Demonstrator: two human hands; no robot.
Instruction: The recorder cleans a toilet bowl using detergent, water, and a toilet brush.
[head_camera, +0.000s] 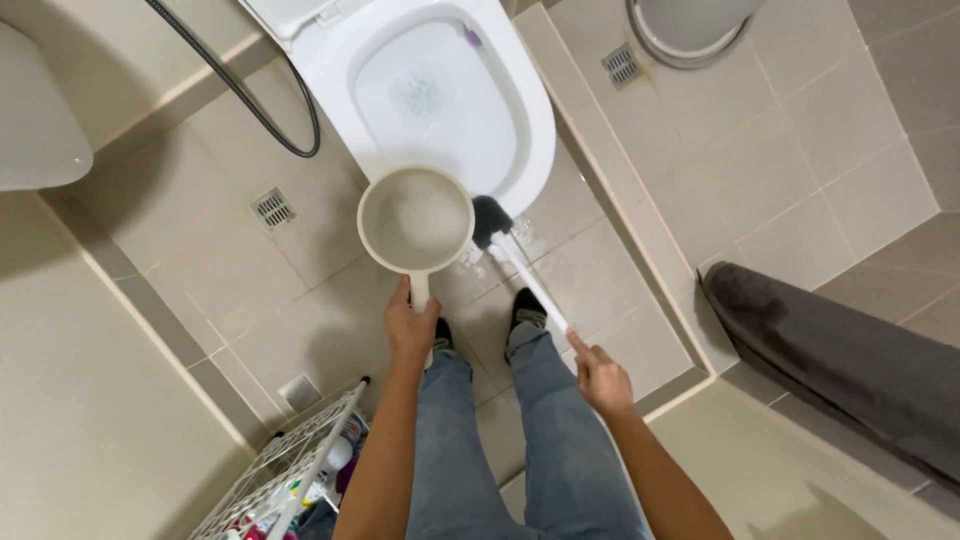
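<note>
Two things are in hand above the tiled floor (250, 300), just in front of the white toilet (520, 120). The left hand (411, 328) is wrapped tightly around the short handle of a round, pale beige water scoop (416, 220); its long axis runs from the hand straight up the frame toward the toilet, the bowl of the scoop facing upward (it looks filled with cloudy water) and overlapping the toilet's front rim. The right hand (603, 378) closes its fingers on the end of a toilet brush (515, 255), a slim white stick ending in a black head. The brush slants from the hand at lower right up to the upper left, its head pointing at the foot of the toilet and sitting just beside the scoop's right edge, over wet tiles. Below both lie the person's jeans-clad legs (520, 450) and dark slippers (528, 308). A white wire rack (290, 460) stands at lower left, a grey mat (850, 370) at right.
</note>
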